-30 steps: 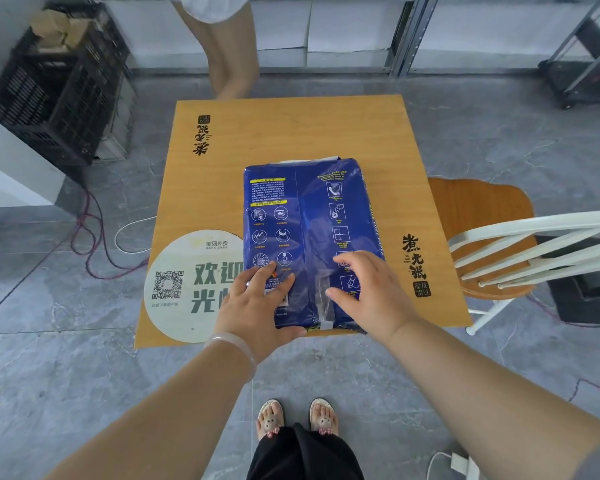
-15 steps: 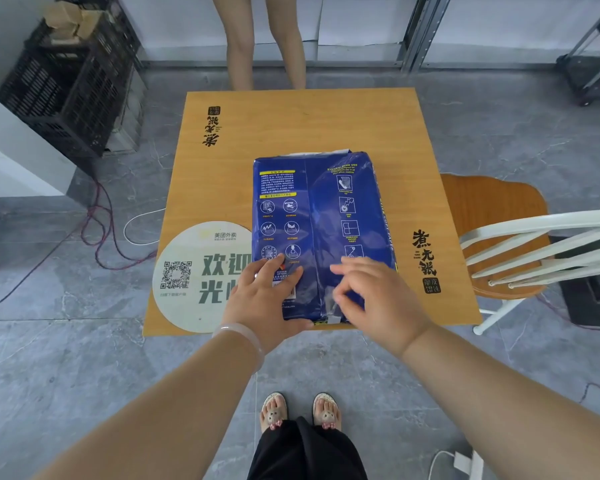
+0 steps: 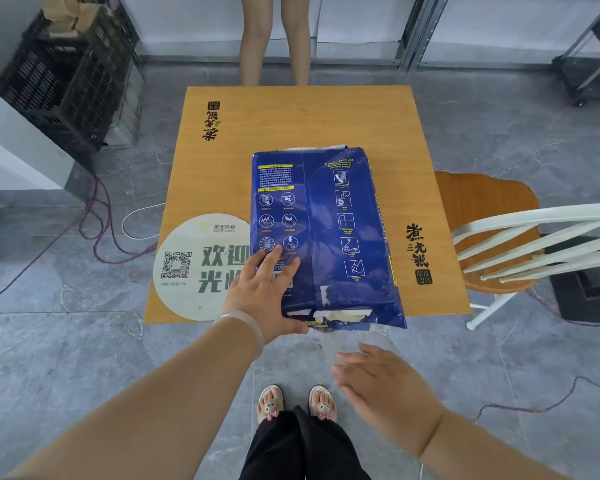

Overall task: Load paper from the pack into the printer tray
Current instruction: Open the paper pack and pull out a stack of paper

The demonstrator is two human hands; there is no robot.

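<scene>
A dark blue paper pack (image 3: 340, 216) lies flat on the wooden table (image 3: 298, 116), its near end jutting over the front edge. That near end is torn, with white paper showing inside. My left hand (image 3: 260, 292) rests flat on the pack's near-left corner, fingers spread on top and thumb under the end. My right hand (image 3: 378, 379) hovers below the table edge, away from the pack, fingers apart and empty. No printer or tray is in view.
A round white sticker (image 3: 194, 268) covers the table's near-left corner. A wooden chair with a white back (image 3: 520, 237) stands right of the table. A person's legs (image 3: 274, 39) are behind it. Black crates (image 3: 70, 74) and cables (image 3: 97, 216) occupy the left floor.
My right hand has come off the pack's near end and dropped back toward me. The pack's torn end now shows. My left hand stays on the pack.
</scene>
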